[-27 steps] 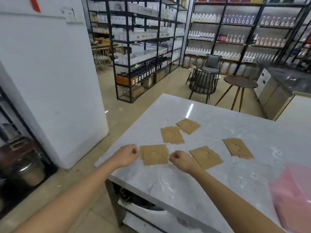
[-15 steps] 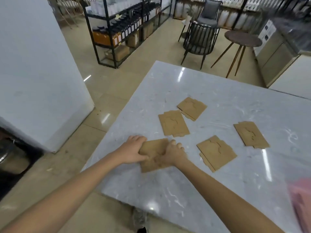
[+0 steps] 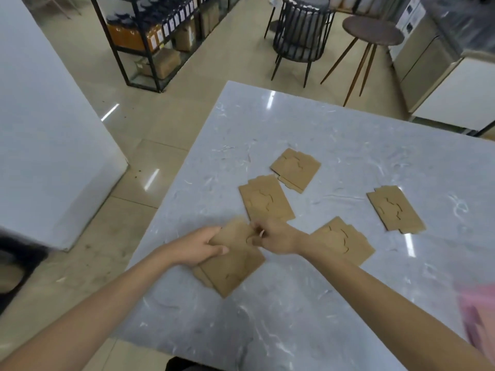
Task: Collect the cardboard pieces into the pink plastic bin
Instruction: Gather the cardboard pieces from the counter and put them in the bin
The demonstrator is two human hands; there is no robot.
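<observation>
Several flat brown cardboard pieces lie on a grey marble table [image 3: 334, 303]. My left hand [image 3: 197, 247] grips the left edge of the nearest cardboard piece [image 3: 235, 263], thumb on top. My right hand [image 3: 276, 235] pinches the same piece at its far right corner. Other pieces lie beyond: one [image 3: 265, 200] just past my hands, one [image 3: 296, 168] further back, one [image 3: 345, 242] to the right partly under my right wrist, and one [image 3: 395, 208] at the far right. The pink plastic bin [image 3: 479, 314] shows blurred at the right edge.
The table's left edge runs close to my left hand, with tiled floor below. A white cabinet [image 3: 48, 135] stands at the left. A black shelf rack [image 3: 160, 36], a dark chair [image 3: 301, 36] and a round stool [image 3: 372, 30] stand beyond the table.
The view tilted down toward the table. My hands went from closed fists beside the nearest cardboard piece to gripping it from both sides, and the piece has turned and shifted toward me.
</observation>
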